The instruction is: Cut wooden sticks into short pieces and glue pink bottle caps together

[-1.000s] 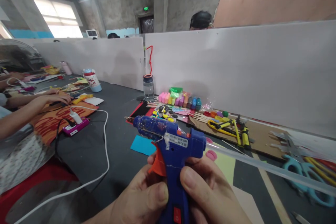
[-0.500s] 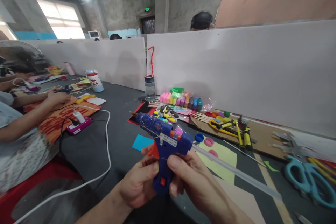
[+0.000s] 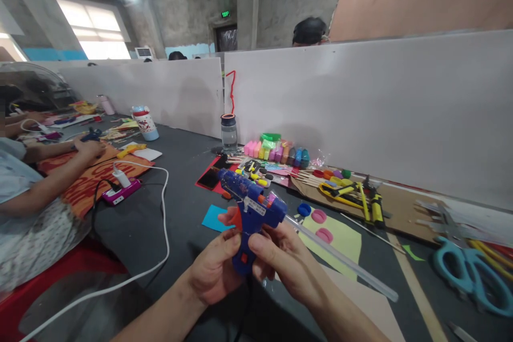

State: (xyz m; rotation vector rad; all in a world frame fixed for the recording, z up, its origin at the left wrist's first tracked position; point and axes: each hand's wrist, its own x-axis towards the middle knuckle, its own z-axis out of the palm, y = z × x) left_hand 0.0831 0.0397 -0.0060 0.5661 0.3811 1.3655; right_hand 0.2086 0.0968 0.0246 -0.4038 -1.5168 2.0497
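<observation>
L hand [image 3: 214,267] & R hand [image 3: 286,261] curled rnd blue glue gun [image 3: 249,220], wht label [image 3: 255,207] illegible.

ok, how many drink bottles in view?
3: a clear bottle beyond the glue gun, a white-and-red bottle left of that, and a pink bottle farther left. Others could be hidden behind the partitions.
</observation>
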